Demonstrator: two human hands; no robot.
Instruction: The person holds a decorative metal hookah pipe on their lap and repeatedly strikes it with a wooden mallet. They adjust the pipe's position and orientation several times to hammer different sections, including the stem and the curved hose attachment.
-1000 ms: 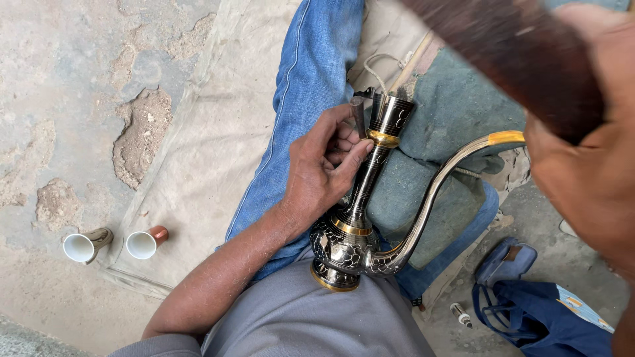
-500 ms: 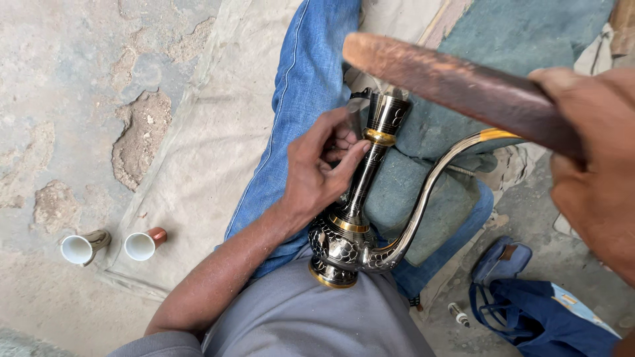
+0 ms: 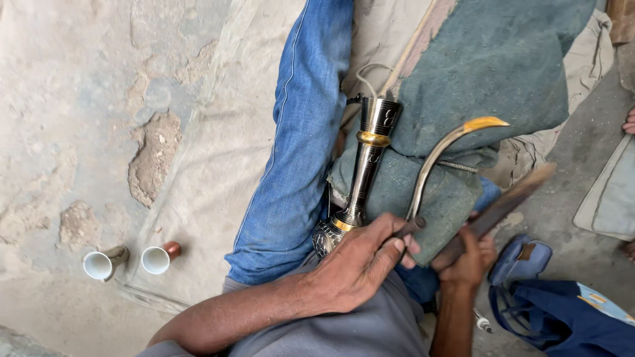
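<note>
Left hand [image 3: 360,261] clasps metal ewer [image 3: 367,172] at its base | right hand [image 3: 469,254] grips wooden stick [image 3: 509,201] | ewer rigid, smooth, likely slippery; hold at belly

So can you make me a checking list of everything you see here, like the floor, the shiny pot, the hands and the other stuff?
Surface: cracked concrete floor with a beige cloth spread on it.
Job's things: metal long-necked ewer with curved spout, lying on a teal cloth pad over a blue-jeaned leg.
Clutter: two small cups; blue bag.
Hands: left hand grips the ewer's base end; right hand holds a wooden stick.
Cables: thin cord near the ewer's mouth.
Surroundings: someone else's fingers at the right edge.
</note>
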